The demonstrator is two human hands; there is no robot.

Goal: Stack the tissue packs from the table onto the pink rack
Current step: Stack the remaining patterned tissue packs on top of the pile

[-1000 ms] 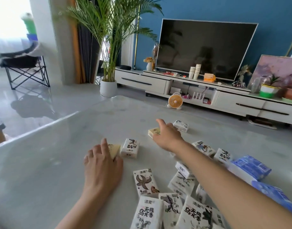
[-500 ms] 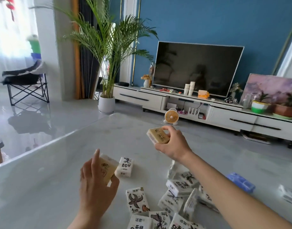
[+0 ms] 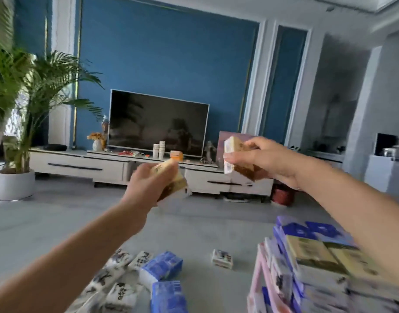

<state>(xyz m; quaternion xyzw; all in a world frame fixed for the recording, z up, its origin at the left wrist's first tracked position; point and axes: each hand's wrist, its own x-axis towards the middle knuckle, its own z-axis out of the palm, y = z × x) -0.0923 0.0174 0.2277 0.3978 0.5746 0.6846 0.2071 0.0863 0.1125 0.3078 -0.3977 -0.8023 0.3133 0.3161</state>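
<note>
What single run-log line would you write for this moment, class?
left hand: grips tan pack | right hand: grips second tan pack | pink rack: part-filled | table: loose packs

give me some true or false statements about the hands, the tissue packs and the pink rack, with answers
1. The left hand holds a tan pack above the table. True.
2. The right hand is empty. False: it grips a second tan pack.
3. The pink rack holds nothing. False: stacked packs sit on it.
4. Blue packs lie on the table. True.
5. The TV shows a bright picture. False: its screen is dark.
</note>
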